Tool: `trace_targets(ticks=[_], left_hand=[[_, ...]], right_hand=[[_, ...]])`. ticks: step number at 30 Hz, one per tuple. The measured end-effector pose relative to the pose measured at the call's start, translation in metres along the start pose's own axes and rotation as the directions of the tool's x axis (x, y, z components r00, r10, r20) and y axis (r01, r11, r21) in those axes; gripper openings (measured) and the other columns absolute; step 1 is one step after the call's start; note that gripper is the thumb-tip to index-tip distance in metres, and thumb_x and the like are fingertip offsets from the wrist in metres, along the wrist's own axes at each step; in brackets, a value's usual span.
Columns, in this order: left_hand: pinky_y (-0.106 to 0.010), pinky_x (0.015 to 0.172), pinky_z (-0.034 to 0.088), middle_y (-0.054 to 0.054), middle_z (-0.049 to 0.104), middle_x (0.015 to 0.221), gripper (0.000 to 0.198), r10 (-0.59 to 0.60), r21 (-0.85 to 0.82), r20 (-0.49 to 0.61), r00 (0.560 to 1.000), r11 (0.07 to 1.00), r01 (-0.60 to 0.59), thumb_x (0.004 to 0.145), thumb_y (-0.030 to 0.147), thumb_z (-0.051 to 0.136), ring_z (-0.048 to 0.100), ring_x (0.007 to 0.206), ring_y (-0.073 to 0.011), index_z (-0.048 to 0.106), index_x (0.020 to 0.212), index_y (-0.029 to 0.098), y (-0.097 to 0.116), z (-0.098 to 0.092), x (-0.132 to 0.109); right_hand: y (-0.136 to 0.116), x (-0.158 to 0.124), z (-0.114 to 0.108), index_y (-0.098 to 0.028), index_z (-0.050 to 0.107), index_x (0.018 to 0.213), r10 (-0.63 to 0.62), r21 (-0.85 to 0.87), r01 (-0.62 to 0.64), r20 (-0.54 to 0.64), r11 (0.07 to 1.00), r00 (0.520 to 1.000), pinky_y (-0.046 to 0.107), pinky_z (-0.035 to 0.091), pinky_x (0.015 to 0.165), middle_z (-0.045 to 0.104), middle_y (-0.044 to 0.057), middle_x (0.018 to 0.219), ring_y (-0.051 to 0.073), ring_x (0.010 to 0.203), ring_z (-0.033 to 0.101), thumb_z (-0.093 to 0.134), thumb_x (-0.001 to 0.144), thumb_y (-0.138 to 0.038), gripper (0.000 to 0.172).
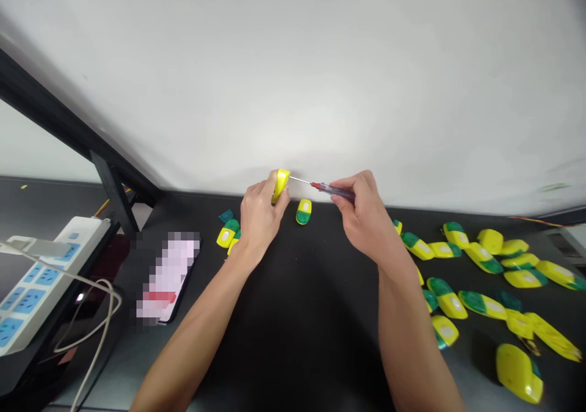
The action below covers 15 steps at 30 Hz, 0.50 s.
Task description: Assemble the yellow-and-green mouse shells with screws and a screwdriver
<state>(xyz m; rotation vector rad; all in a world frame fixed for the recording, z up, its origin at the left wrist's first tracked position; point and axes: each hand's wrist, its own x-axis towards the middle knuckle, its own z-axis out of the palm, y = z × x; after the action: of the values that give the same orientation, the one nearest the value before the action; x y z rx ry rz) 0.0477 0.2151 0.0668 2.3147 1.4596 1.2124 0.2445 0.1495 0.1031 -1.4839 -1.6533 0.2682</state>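
My left hand [263, 210] grips a small yellow plastic device [281, 183], held up on edge above the table. Between the fingers and thumb of my right hand [364, 213] is a screwdriver [336, 190] with a dark handle and red collar. Its thin metal shaft points left, and the tip meets or nearly meets the device's right side; contact is too small to tell. Just below lies a yellow and green device [303, 211] with a pale oval button. Beside my left wrist rest another such device [227, 234] and a loose dark green piece [226, 216].
Several yellow and green devices [480, 303] are scattered across the right of the black table [311, 339]. At left are a phone [171, 271], a white power strip [50, 284] with cables and a black metal frame [114, 183]. A pale wall stands behind.
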Motion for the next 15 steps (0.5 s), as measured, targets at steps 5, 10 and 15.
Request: trace_targets(ticks=[5,10,15], left_hand=[[-0.031,0.075,0.049,-0.003,0.066,0.077,0.029,0.006,-0.019,0.016,1.000,1.000,-0.006,0.103,0.026,0.056,0.057,0.070,-0.0176,0.071,0.126,0.016,0.0048,0.0022,-0.0010],[-0.031,0.077,0.049,-0.002,0.066,0.077,0.030,0.026,-0.044,0.000,1.000,0.999,-0.026,0.104,0.028,0.057,0.059,0.072,-0.0178,0.071,0.128,0.016,0.0043,0.0035,-0.0027],[-0.030,0.073,0.047,-0.003,0.066,0.078,0.032,0.004,-0.028,-0.034,0.999,1.000,-0.005,0.103,0.027,0.059,0.061,0.076,-0.0190,0.071,0.131,0.016,-0.0017,0.0028,-0.0008]], right_hand=[[0.0003,0.0064,-0.0026,-0.025,0.066,0.102,0.057,-0.011,-0.057,-0.060,0.998,0.997,0.040,0.055,0.078,0.060,0.006,0.098,0.021,0.083,0.063,0.052,0.100,-0.028,0.015],[0.0047,0.0046,-0.0036,-0.026,0.061,0.099,0.049,-0.051,-0.049,-0.007,0.998,0.999,0.044,0.054,0.085,0.063,0.007,0.092,0.026,0.089,0.064,0.040,0.108,-0.042,0.028],[0.0070,-0.0006,0.0025,-0.025,0.052,0.109,0.015,0.012,-0.016,0.068,1.000,0.998,0.043,0.055,0.087,0.059,0.009,0.113,0.022,0.092,0.063,0.051,0.101,-0.034,0.013]])
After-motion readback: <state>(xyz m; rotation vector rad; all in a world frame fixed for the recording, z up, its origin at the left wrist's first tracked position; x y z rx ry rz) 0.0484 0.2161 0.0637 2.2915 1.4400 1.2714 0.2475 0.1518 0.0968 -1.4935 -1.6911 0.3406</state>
